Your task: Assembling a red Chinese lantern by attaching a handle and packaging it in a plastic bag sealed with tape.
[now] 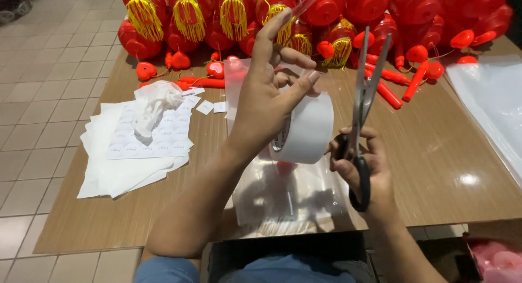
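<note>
I see left hand (269,92) raised, pinching clear tape off the tape roll (307,128); right hand (361,166) grips open scissors (361,106) upright. Red lanterns (304,16) crowd behind.

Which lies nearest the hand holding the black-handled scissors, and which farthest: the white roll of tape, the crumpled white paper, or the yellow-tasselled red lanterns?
From the right hand:
1. White roll of tape, just left of it, held by the left hand.
2. Yellow-tasselled red lanterns, along the table's back edge.
3. Crumpled white paper, far left on the label sheets.
</note>
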